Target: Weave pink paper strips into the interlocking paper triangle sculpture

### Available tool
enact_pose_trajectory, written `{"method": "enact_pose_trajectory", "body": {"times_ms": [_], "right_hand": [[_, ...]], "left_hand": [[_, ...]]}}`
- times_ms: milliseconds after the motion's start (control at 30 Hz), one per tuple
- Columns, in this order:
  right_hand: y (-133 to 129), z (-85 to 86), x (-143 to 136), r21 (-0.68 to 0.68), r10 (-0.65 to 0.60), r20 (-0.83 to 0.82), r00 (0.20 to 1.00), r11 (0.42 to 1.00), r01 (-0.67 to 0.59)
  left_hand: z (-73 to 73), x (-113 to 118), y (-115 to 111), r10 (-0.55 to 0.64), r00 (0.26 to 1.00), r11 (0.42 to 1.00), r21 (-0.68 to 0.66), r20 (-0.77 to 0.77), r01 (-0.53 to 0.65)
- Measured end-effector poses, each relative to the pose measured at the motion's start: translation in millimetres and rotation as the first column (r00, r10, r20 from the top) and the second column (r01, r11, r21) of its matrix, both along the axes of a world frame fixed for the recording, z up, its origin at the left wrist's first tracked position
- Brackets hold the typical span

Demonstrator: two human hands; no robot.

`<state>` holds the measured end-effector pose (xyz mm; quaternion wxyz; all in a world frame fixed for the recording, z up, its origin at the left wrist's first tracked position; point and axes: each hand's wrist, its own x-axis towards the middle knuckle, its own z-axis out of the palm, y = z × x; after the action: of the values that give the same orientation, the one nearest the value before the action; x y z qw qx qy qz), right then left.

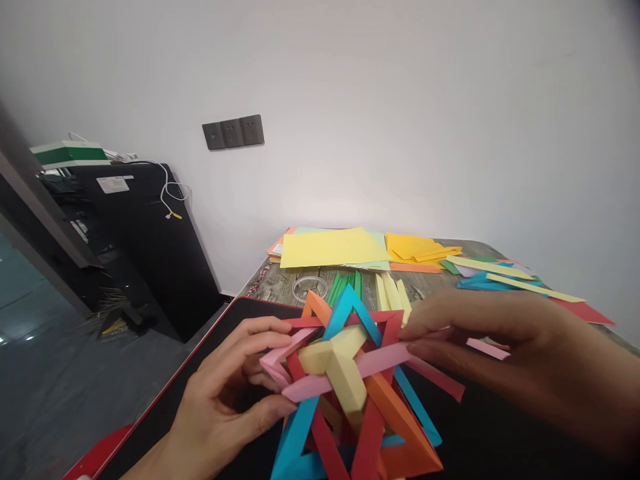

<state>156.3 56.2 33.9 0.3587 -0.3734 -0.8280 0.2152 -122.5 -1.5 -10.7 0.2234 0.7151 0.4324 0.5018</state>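
A star-shaped paper model (349,393) of interlocked folded strips in blue, red, orange, pink and cream stands over a black mat (465,433). My left hand (235,387) grips its left side, with fingers and thumb closed around the folded pink corner. At the upper right, my right hand (480,353) pinches a pink paper strip (383,360) that crosses the front of the model. A loose end of pink paper hangs below the right fingers. Parts of the right fingertips are hidden behind the hand.
Behind the model lie yellow paper sheets (335,248), green strips (345,289), cream strips (393,293) and a roll of clear tape (310,289). More coloured paper (500,277) lies at the right. A black cabinet (145,253) stands left of the table.
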Motion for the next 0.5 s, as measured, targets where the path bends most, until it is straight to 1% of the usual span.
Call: {"method": "enact_pose_trajectory", "body": {"times_ms": [67, 133, 300, 400, 500], "right_hand": [[1, -4.2, 5, 0.069, -0.004, -0.010, 1.000, 0.998, 0.005], [0, -8.3, 10, 0.105, 0.003, 0.014, 1.000, 0.995, -0.004], [-4, -13.6, 16, 0.088, 0.017, 0.056, 0.998, 0.996, -0.022], [-5, -13.4, 16, 0.057, 0.017, 0.089, 0.996, 0.998, -0.022], [-7, -11.6, 13, 0.025, 0.033, 0.124, 0.992, 0.999, -0.036]], "left_hand": [[-1.3, -2, 1, -0.035, 0.998, 0.999, 0.038, -0.050, 0.037], [-1.9, -2, 1, -0.067, 0.992, 0.994, 0.081, -0.109, 0.076], [1.9, -2, -4, -0.109, 0.961, 0.977, 0.152, -0.255, 0.151], [3.1, -1, -7, -0.094, 0.944, 0.974, 0.168, -0.316, 0.153], [0.6, -1, -8, -0.057, 0.950, 0.973, 0.198, -0.307, 0.122]]}}
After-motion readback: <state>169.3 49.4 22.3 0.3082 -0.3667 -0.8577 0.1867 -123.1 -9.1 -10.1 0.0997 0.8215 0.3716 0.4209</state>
